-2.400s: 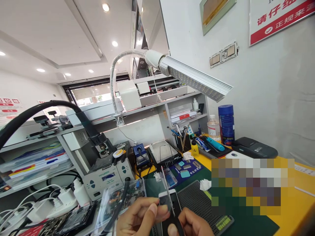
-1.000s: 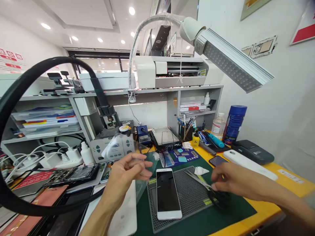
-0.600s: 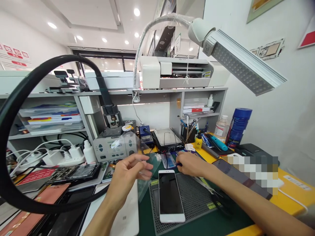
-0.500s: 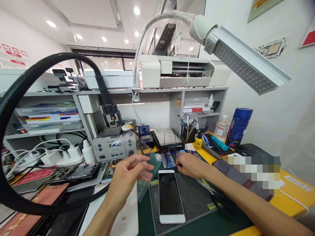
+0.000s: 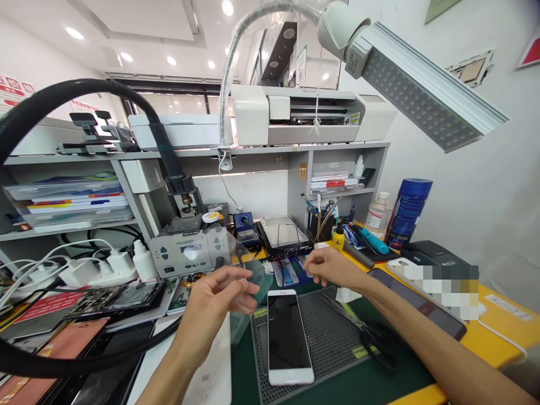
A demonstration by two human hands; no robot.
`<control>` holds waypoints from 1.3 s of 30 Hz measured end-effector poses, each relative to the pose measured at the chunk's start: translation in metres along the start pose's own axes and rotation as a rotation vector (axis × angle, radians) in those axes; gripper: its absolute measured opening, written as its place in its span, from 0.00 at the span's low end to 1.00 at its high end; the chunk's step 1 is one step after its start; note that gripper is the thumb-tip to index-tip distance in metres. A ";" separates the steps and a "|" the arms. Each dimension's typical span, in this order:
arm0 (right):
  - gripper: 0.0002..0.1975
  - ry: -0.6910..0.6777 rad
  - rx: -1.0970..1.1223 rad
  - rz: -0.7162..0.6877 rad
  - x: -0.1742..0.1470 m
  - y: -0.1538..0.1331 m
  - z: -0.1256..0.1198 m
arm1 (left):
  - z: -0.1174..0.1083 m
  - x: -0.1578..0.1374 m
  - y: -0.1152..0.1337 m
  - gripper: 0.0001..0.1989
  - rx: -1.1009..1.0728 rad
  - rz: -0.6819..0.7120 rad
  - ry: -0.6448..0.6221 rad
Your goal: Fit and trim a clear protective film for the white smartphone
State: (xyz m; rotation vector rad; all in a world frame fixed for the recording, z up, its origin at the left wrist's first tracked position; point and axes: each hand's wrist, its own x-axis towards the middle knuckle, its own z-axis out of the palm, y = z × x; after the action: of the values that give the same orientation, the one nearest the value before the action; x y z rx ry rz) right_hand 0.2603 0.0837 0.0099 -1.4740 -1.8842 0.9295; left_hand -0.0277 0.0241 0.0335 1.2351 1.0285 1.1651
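Observation:
My left hand point(image 5: 223, 292) pinches a clear plastic film point(image 5: 236, 247) between thumb and fingers; the film stands up past the fingertips and hangs below them. To its right, a white smartphone point(image 5: 289, 337) with a dark screen lies face up on a grey perforated mat point(image 5: 333, 337). Above the mat's far edge hovers my right hand point(image 5: 327, 266), its fingers curled together; whatever they hold, if anything, cannot be made out. Below the right wrist lie a crumpled white tissue point(image 5: 348, 295) and black-handled scissors point(image 5: 375, 340).
A grey control unit point(image 5: 181, 253) stands at the back left, with a black hose point(image 5: 105, 87) arching over the left side. Phone parts point(image 5: 118, 298) crowd the left. A flat heating plate point(image 5: 282, 233) sits behind. A dark phone point(image 5: 417, 304) lies right, and a lamp point(image 5: 426, 95) hangs above.
My right hand has lifted and shifted right, away from the blue packet behind the phone. The tissue and more of the scissors now show. My left hand keeps the film; the view has tilted slightly.

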 end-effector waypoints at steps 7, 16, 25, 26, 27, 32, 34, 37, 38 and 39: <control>0.12 0.017 0.515 0.032 -0.015 -0.024 0.000 | 0.000 0.001 -0.002 0.11 -0.070 -0.021 -0.003; 0.13 -0.008 0.706 -0.009 -0.026 -0.034 0.014 | 0.004 0.001 -0.003 0.07 -0.097 -0.072 -0.025; 0.09 -0.025 0.761 -0.053 -0.036 -0.036 0.024 | 0.012 -0.001 -0.004 0.10 -0.067 -0.090 -0.145; 0.09 -0.037 0.768 -0.055 -0.037 -0.037 0.024 | 0.012 -0.002 -0.004 0.10 -0.065 -0.088 -0.154; 0.09 -0.056 0.773 -0.052 -0.039 -0.037 0.023 | 0.012 -0.002 -0.005 0.09 -0.067 -0.084 -0.160; 0.09 -0.269 0.719 -0.044 -0.044 -0.043 0.024 | 0.012 -0.001 -0.010 0.08 -0.073 -0.063 -0.199; 0.10 -0.314 0.658 -0.083 -0.046 -0.044 0.028 | 0.012 -0.001 -0.012 0.09 -0.068 -0.058 -0.221; 0.11 -0.313 0.574 -0.150 -0.046 -0.043 0.037 | 0.013 -0.001 -0.013 0.08 -0.056 -0.044 -0.235; 0.11 -0.307 0.551 -0.165 -0.046 -0.043 0.040 | 0.013 -0.001 -0.014 0.08 -0.050 -0.039 -0.239; 0.12 -0.296 0.531 -0.177 -0.047 -0.042 0.042 | 0.014 -0.001 -0.014 0.08 -0.041 -0.034 -0.243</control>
State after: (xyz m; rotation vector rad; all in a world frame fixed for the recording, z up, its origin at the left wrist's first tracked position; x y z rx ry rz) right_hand 0.2144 0.0247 0.0178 -0.8776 -1.7365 1.4813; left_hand -0.0134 0.0212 0.0208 1.2867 0.8365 0.9777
